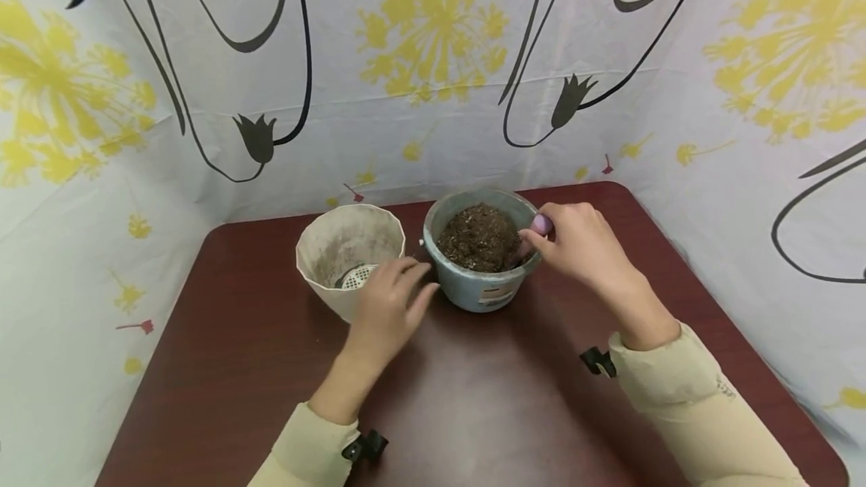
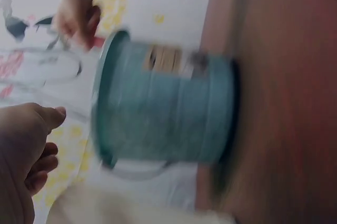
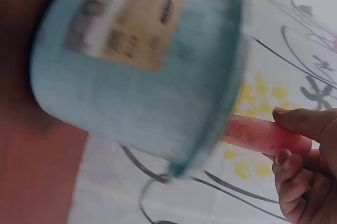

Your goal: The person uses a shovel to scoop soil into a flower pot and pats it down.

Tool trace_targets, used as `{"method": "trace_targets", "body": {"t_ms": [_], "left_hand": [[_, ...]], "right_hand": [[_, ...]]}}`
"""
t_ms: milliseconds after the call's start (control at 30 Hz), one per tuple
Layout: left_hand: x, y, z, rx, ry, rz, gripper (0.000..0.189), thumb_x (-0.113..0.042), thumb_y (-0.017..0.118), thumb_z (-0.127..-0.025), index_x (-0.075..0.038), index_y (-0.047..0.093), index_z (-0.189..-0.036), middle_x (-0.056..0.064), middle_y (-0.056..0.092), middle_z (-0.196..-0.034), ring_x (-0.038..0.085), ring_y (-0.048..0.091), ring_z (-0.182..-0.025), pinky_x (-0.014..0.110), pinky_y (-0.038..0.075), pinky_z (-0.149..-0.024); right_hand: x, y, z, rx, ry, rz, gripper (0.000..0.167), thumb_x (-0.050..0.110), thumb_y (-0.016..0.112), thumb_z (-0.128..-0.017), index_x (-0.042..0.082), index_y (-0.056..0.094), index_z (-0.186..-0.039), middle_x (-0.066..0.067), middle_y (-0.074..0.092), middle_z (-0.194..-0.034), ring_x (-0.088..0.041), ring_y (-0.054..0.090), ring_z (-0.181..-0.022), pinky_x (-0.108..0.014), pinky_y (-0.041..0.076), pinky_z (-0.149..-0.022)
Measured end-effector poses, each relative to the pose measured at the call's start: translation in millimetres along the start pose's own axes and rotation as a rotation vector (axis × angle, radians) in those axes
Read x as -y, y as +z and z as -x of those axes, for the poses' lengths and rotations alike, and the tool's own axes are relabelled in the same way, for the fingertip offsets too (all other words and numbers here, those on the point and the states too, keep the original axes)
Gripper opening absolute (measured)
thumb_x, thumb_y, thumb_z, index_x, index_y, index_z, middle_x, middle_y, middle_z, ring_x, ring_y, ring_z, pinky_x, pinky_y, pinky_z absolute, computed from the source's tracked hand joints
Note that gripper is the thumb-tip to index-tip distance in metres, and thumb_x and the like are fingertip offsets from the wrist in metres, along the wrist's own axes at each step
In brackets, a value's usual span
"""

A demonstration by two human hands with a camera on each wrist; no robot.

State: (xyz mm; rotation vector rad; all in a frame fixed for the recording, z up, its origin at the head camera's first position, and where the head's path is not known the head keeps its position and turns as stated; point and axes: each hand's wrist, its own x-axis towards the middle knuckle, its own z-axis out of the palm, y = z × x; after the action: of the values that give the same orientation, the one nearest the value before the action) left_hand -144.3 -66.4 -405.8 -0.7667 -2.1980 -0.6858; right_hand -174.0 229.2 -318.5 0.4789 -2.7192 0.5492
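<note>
A blue-green bucket (image 1: 470, 288) stands upright on the table, filled with dark crumbly soil (image 1: 479, 237). At its right rim my right hand (image 1: 585, 243) grips the pink handle of a tool (image 3: 253, 133); the tool's lower end is hidden inside the bucket, so its kind does not show. My left hand (image 1: 387, 300) holds nothing. It hovers before the right side of a white pot (image 1: 316, 250), fingers loosely bent towards the bucket. Inside the pot lies a white perforated disc (image 1: 357, 276). In the left wrist view the left thumb and fingers are apart from the bucket.
The dark red table (image 1: 257, 367) ends close behind the two containers. A patterned cloth (image 1: 433, 141) hangs behind it and along both sides. The bucket has a thin wire handle (image 2: 142, 172) hanging down its side and a paper label (image 3: 131, 29).
</note>
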Motion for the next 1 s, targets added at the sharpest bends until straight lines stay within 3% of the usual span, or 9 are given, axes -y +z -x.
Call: {"method": "trace_targets", "body": {"t_ms": [67, 267, 333, 500, 733, 900, 1000], "left_hand": [[-8.8, 10.0, 0.2, 0.045, -0.018, 0.035, 0.034, -0.022, 0.079, -0.09, -0.002, 0.072, -0.116, 0.013, 0.067, -0.111, 0.03, 0.066, -0.1, 0.042, 0.055, -0.089], [-19.1, 28.0, 3.6, 0.182, -0.279, 0.067, 0.057, -0.035, 0.073, -0.095, -0.001, 0.058, -0.138, 0.022, 0.052, -0.141, 0.035, 0.062, -0.117, 0.049, 0.055, -0.093], [-19.3, 30.5, 2.5, 0.208, -0.323, 0.068, 0.06, -0.039, 0.07, -0.096, -0.003, 0.056, -0.142, 0.024, 0.046, -0.149, 0.038, 0.058, -0.124, 0.052, 0.053, -0.096], [-18.7, 35.7, -1.8, 0.23, -0.327, 0.077, 0.058, -0.041, 0.068, -0.097, -0.008, 0.057, -0.144, 0.024, 0.037, -0.157, 0.038, 0.045, -0.14, 0.053, 0.046, -0.106], [-17.2, 37.8, -2.1, 0.202, -0.313, 0.089, 0.059, -0.042, 0.069, -0.096, -0.007, 0.057, -0.143, 0.023, 0.038, -0.157, 0.038, 0.047, -0.138, 0.052, 0.046, -0.107], [-15.4, 38.5, -4.1, 0.209, -0.312, 0.087, 0.059, -0.044, 0.069, -0.096, -0.009, 0.059, -0.142, 0.022, 0.037, -0.158, 0.038, 0.048, -0.137, 0.052, 0.047, -0.105], [-14.7, 38.6, -5.0, 0.221, -0.324, 0.092, 0.06, -0.045, 0.069, -0.095, -0.009, 0.059, -0.142, 0.022, 0.037, -0.158, 0.039, 0.05, -0.135, 0.052, 0.048, -0.104]], "right_hand": [[1, -7, -1.9, -0.001, -0.012, 0.011, 0.021, 0.02, 0.077, -0.089, 0.011, 0.063, -0.076, 0.002, 0.061, -0.066, -0.018, 0.054, -0.057, -0.038, 0.043, -0.056], [6, -17, -3.1, 0.024, -0.042, 0.052, 0.023, 0.021, 0.077, -0.089, 0.013, 0.06, -0.076, 0.002, 0.058, -0.067, -0.018, 0.051, -0.059, -0.036, 0.04, -0.057], [8, -21, -2.5, 0.005, -0.064, 0.076, 0.026, 0.02, 0.079, -0.088, 0.013, 0.058, -0.075, 0.002, 0.056, -0.066, -0.019, 0.051, -0.059, -0.037, 0.041, -0.057], [18, -36, -2.1, -0.048, -0.107, 0.117, 0.021, 0.014, 0.083, -0.084, 0.008, 0.063, -0.082, -0.001, 0.06, -0.074, -0.023, 0.059, -0.067, -0.043, 0.047, -0.061], [19, -41, -2.0, -0.065, -0.173, 0.119, 0.015, 0.009, 0.082, -0.085, 0.006, 0.07, -0.094, -0.004, 0.065, -0.083, -0.025, 0.063, -0.072, -0.046, 0.051, -0.067], [13, -37, -11.0, 0.056, -0.097, 0.149, 0.006, 0.004, 0.069, -0.087, 0.008, 0.066, -0.084, -0.002, 0.06, -0.071, -0.022, 0.055, -0.062, -0.04, 0.045, -0.058], [12, -35, -20.9, 0.175, -0.015, 0.193, 0.018, 0.008, 0.068, -0.088, 0.01, 0.061, -0.071, 0.0, 0.056, -0.062, -0.021, 0.054, -0.057, -0.039, 0.043, -0.053]]}}
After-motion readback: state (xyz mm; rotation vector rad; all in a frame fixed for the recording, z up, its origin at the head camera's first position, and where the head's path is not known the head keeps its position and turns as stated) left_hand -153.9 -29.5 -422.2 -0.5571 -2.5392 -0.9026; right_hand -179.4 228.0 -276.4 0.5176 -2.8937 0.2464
